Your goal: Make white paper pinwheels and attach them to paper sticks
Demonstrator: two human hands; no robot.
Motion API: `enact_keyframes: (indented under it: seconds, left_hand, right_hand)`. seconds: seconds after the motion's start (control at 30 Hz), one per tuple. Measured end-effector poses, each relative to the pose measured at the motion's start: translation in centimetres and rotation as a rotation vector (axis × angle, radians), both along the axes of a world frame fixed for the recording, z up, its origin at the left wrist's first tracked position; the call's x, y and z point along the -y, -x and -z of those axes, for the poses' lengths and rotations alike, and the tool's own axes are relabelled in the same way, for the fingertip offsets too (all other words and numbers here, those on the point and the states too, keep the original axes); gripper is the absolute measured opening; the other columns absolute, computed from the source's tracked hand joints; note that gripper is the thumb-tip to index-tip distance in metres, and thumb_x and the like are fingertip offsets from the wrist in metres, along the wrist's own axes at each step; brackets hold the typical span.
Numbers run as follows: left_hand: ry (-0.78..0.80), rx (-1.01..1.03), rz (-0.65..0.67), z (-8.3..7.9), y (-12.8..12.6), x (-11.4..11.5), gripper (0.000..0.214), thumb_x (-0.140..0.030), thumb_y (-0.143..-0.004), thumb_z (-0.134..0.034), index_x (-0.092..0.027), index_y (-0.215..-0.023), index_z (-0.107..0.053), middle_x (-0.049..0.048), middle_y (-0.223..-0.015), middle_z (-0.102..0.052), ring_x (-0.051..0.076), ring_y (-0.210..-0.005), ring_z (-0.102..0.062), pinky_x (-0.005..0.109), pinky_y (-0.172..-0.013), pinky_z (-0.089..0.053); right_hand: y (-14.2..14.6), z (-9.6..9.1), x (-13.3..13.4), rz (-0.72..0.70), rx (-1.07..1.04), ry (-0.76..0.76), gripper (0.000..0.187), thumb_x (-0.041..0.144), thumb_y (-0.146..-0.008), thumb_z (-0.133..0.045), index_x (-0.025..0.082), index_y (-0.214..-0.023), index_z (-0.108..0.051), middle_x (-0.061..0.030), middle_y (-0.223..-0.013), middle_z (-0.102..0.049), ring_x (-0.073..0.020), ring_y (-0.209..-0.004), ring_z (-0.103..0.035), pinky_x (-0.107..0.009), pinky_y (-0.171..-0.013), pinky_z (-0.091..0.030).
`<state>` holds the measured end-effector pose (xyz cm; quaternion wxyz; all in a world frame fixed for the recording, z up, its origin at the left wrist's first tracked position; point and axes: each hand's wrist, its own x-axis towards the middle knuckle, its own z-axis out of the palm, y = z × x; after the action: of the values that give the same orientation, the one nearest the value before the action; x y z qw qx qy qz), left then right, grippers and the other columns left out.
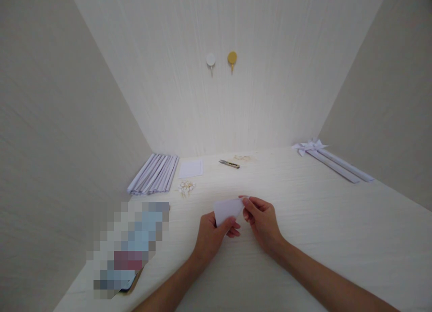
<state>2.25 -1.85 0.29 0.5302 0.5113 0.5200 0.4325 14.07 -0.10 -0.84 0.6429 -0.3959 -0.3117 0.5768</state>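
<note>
Between my two hands is a small piece of white paper [227, 210], held up off the table. My left hand [212, 233] grips its lower left part, thumb on top and fingers behind. At the upper right corner, my right hand [261, 217] pinches the paper between thumb and fingertips. Beyond the hands lies a small pile of short whitish bits [186, 187]. A flat stack of white paper squares [191, 168] rests behind that pile. Thread snips [229, 164] lie farther back, near the wall.
Rolled white paper sticks [155, 173] are lined up at the back left. Two long white strips [337, 164] with a folded paper piece [309, 146] lie at the back right. A blurred-out device [135, 244] is at the left. Two hooks, white [211, 60] and gold [232, 58], are on the wall.
</note>
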Motion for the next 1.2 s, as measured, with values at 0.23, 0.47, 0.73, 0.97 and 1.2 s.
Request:
enact_keyframes:
  seconds: [0.23,0.47,0.73,0.97,1.2]
  left_hand:
    - [0.002,-0.015,0.011,0.27,0.05,-0.05,0.020,-0.029,-0.065,-0.056,-0.010,-0.058,-0.061,0.0055,-0.057,-0.065,0.013,-0.045,-0.058,0.022,-0.047,-0.047]
    - [-0.001,-0.014,0.013,0.38,0.02,-0.11,0.020,-0.028,-0.065,-0.056,-0.010,-0.060,-0.061,0.0053,-0.056,-0.065,0.013,-0.046,-0.058,0.022,-0.047,-0.046]
    - [0.007,-0.016,0.009,0.20,-0.03,-0.07,0.018,-0.027,-0.065,-0.056,-0.010,-0.059,-0.060,0.0051,-0.056,-0.065,0.013,-0.046,-0.059,0.022,-0.047,-0.046]
    - [0.013,-0.006,0.013,0.22,0.01,-0.16,0.019,-0.027,-0.064,-0.057,-0.009,-0.059,-0.060,0.0051,-0.055,-0.064,0.013,-0.046,-0.058,0.022,-0.047,-0.046]
    - [-0.005,-0.008,0.031,0.47,0.14,-0.16,0.021,-0.029,-0.065,-0.056,-0.009,-0.059,-0.060,0.0060,-0.056,-0.065,0.013,-0.046,-0.059,0.022,-0.047,-0.046]
  right_hand:
    - [-0.08,-0.01,0.13,0.004,-0.003,0.007,0.019,0.030,-0.054,-0.070,0.012,-0.056,-0.063,0.0048,-0.034,-0.047,-0.0031,-0.033,-0.035,-0.018,-0.035,-0.023]
    - [-0.10,-0.03,0.06,-0.012,-0.006,0.012,0.019,0.030,-0.055,-0.069,0.013,-0.054,-0.063,0.0046,-0.034,-0.046,-0.0030,-0.033,-0.035,-0.018,-0.035,-0.021]
    - [-0.20,0.14,-0.02,-0.011,-0.037,0.011,0.017,0.029,-0.053,-0.070,0.013,-0.059,-0.066,0.0041,-0.034,-0.047,-0.0035,-0.033,-0.035,-0.019,-0.035,-0.021]
    - [-0.23,0.04,0.05,-0.029,-0.059,0.019,0.018,0.029,-0.053,-0.070,0.013,-0.060,-0.067,0.0039,-0.034,-0.047,-0.0030,-0.033,-0.035,-0.018,-0.035,-0.022]
    - [-0.27,-0.19,-0.02,-0.028,-0.066,0.026,0.018,0.028,-0.050,-0.072,0.012,-0.058,-0.067,0.0044,-0.034,-0.046,-0.0031,-0.033,-0.033,-0.019,-0.034,-0.021]
